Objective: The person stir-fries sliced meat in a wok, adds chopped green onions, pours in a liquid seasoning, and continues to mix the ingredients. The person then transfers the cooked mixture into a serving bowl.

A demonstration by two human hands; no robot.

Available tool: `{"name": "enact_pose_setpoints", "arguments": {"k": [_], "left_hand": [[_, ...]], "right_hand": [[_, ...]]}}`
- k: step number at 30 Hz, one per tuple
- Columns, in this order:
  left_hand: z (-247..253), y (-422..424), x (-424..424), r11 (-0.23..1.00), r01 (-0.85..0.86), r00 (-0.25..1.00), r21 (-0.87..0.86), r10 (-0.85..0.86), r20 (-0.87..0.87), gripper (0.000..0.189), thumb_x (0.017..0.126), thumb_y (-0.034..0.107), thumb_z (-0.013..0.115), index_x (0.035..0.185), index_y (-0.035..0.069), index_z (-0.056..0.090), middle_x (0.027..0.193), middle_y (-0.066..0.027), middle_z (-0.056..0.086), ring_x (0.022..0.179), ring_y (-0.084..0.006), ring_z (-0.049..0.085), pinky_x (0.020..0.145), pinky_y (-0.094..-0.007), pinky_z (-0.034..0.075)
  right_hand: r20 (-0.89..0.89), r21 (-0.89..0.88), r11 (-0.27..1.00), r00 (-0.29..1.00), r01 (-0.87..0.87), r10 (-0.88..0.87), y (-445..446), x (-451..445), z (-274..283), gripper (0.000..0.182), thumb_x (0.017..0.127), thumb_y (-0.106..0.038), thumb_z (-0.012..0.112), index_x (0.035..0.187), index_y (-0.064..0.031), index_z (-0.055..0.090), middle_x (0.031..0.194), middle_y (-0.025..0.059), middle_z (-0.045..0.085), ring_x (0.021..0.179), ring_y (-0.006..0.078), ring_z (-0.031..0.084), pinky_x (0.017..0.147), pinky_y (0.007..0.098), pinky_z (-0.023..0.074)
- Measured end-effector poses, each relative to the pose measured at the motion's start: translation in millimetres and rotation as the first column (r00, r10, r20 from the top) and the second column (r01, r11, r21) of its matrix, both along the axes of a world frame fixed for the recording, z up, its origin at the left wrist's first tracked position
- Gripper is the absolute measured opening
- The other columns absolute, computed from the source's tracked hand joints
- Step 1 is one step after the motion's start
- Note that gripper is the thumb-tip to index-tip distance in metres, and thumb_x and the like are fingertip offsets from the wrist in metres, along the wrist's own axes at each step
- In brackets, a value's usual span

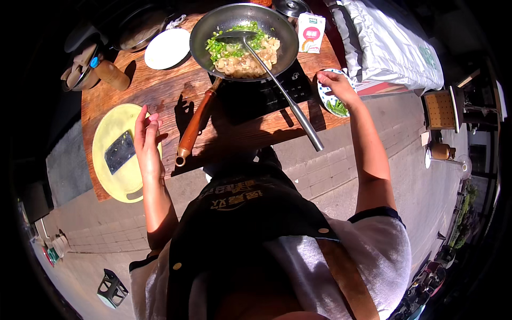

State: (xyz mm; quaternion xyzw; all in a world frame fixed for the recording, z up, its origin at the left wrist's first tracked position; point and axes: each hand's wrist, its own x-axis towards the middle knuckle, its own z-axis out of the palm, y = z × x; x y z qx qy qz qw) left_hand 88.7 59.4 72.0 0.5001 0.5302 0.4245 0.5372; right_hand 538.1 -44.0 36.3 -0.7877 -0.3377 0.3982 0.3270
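My left hand (147, 138) is raised with fingers apart and holds nothing. It is near the right side of a yellow cutting board (105, 180), where a dark cleaver blade (120, 152) lies flat. My right hand (337, 85) is over a blue-spotted white plate (323, 95) with cut green pieces (338, 107) on it; whether it grips the plate, I cannot tell. Between my hands a wok (202, 38) sits on a black induction cooktop (256, 98). Chopped greens (218, 50) and pale brown slices (244, 64) fill its bottom. A metal wok turner (286, 96) leans inside, its handle toward me.
The wok's wooden handle (195, 124) juts toward me over the table (160, 90). A white plate (168, 49), a blue-capped bottle (114, 76) and a pan (142, 32) stand left. A printed packet (311, 34) and a silver insulated cover (396, 48) are right.
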Motion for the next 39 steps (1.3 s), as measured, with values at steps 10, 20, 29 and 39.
{"name": "enact_pose_setpoints", "arguments": {"k": [10, 20, 29, 39], "left_hand": [[86, -59, 240, 0.990, -0.023, 0.972, 0.136, 0.054, -0.229, 0.048, 0.090, 0.016, 0.050, 0.136, 0.008, 0.038, 0.113, -0.0069, 0.051, 0.097, -0.0115, 0.050, 0.078, -0.0247, 0.045], [93, -75, 313, 0.983, 0.148, 0.982, 0.112, -0.133, -0.138, 0.045, 0.090, 0.007, 0.051, 0.134, 0.003, 0.039, 0.113, -0.0052, 0.052, 0.095, -0.0104, 0.052, 0.078, -0.0234, 0.046], [39, -38, 390, 0.917, 0.375, 0.921, 0.137, -0.351, -0.171, 0.045, 0.087, 0.013, 0.059, 0.128, 0.002, 0.044, 0.111, -0.0098, 0.058, 0.100, -0.0133, 0.056, 0.082, -0.0251, 0.046], [23, -79, 390, 0.917, 0.395, 0.701, -0.059, -0.259, 0.664, 0.023, 0.087, 0.002, 0.054, 0.108, -0.005, 0.057, 0.102, -0.0095, 0.064, 0.089, -0.0118, 0.060, 0.075, -0.0236, 0.049]], "right_hand": [[-0.153, 0.183, 0.905, 0.920, 0.385, -0.361, 150, 277, -131, 0.081, 0.075, -0.007, 0.070, 0.140, -0.0023, 0.023, 0.126, 0.0124, 0.046, 0.103, 0.0203, 0.054, 0.071, 0.0294, 0.0494], [-0.520, 0.400, 0.828, 0.841, 0.393, -0.148, 116, 284, -112, 0.014, 0.084, -0.003, 0.060, 0.097, 0.0009, 0.059, 0.091, 0.0066, 0.065, 0.077, 0.0135, 0.062, 0.064, 0.0267, 0.0508], [-0.409, 0.671, 0.739, 0.859, 0.054, 0.309, 43, 184, 54, 0.025, 0.086, -0.008, 0.060, 0.108, 0.0001, 0.055, 0.099, 0.0090, 0.064, 0.085, 0.0143, 0.062, 0.074, 0.0280, 0.0504], [-0.486, 0.679, 0.697, 0.853, 0.229, 0.194, -20, 76, 46, 0.030, 0.086, -0.009, 0.061, 0.113, 0.0005, 0.050, 0.098, 0.0082, 0.061, 0.077, 0.0121, 0.061, 0.058, 0.0238, 0.0525]]}}
